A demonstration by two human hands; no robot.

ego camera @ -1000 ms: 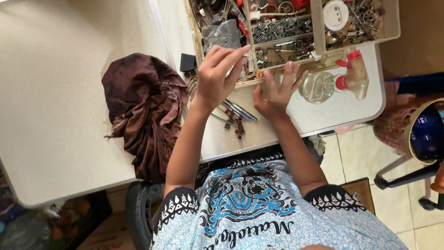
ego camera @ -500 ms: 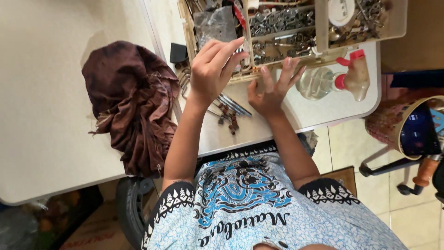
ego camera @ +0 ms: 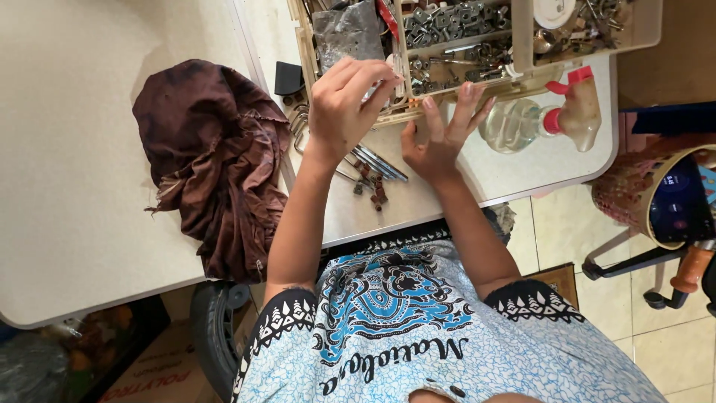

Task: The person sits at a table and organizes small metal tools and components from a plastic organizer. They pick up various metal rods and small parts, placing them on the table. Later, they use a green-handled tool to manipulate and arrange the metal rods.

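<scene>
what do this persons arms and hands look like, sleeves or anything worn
Both arms are bare from above the elbow down. The left hand and right hand wear no gloves, rings or watch. Short sleeves end in black cuffs with white triangle patterns, on a pale blue patterned shirt.

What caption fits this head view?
Left hand reaches into a compartmented parts tray; right hand rests at its edge.

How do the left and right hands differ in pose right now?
The left hand is raised, its fingertips curled together over the parts tray; the right hand lies spread, fingers straight, touching the tray's near edge. The left reaches over a compartment; the right stays over the table. Whether either grips anything is unclear.
</scene>
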